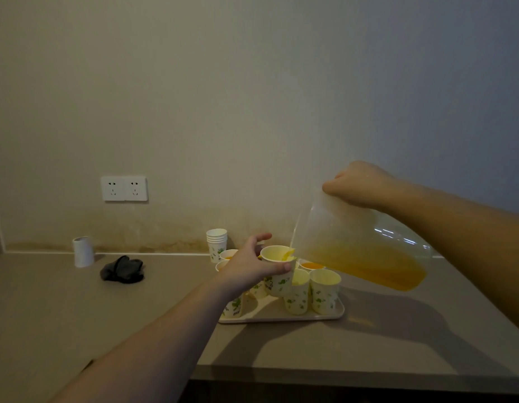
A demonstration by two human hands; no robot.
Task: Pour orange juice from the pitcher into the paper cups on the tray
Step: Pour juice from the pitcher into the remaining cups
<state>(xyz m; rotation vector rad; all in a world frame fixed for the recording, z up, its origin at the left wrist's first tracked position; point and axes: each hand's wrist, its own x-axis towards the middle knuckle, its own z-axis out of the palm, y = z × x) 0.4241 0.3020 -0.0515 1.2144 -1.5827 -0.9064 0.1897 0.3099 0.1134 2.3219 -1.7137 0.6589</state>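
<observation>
My right hand (361, 184) grips the top of a clear plastic pitcher (360, 245), tilted to the left with orange juice pooled along its lower side. Juice runs from its spout into a white paper cup with green print (278, 274). My left hand (252, 264) holds that cup lifted above the tray (325, 315). Several more paper cups stand on the tray, among them two at the front right (325, 290). At least one at the back (312, 266) holds juice. Others are partly hidden behind my left hand.
A stack of spare paper cups (216, 242) stands against the wall behind the tray. A dark crumpled cloth (122, 269) and a white cylinder (83, 251) lie to the left on the counter. A double wall socket (124, 188) is above them. The counter's front edge (339, 370) runs below the tray.
</observation>
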